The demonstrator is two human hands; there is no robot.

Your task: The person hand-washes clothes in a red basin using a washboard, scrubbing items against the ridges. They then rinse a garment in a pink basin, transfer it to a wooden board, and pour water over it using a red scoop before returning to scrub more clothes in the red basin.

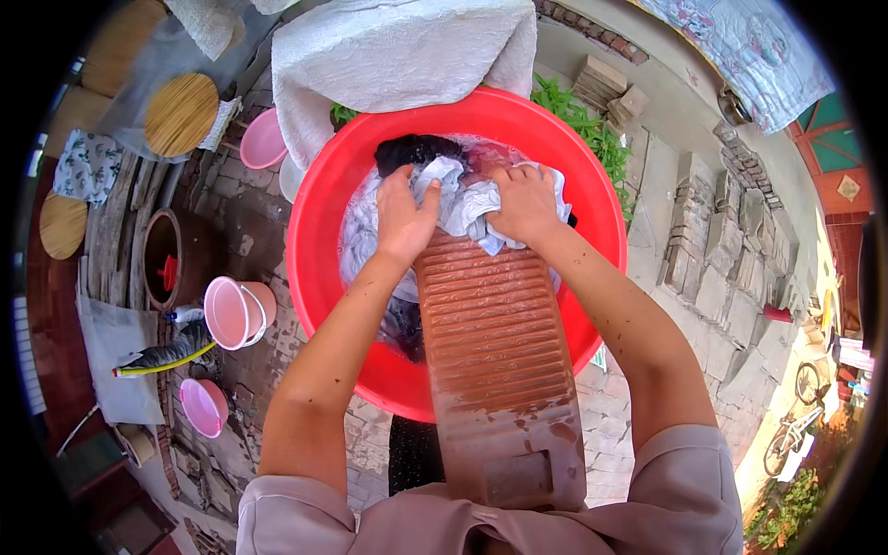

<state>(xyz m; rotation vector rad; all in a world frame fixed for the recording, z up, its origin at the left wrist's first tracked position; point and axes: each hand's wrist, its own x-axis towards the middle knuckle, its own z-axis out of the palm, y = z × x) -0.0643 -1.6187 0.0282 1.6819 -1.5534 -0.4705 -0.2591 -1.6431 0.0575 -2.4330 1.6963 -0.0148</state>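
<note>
A large red basin of sudsy water and wet laundry lies in front of me. A brown ribbed washboard slopes from inside the basin over its near rim toward my body. At the board's upper end, both hands are closed on a bunched wet white garment. My left hand grips its left side, thumb toward the middle. On its right side my right hand presses with curled fingers. Black cloth and more pale laundry soak around them. The garment's kind cannot be made out.
White cloth drapes beyond the basin's far rim. To the left are a pink bucket, pink basins and a brown jar. Green plants grow by the far right rim; stacked bricks stand farther right.
</note>
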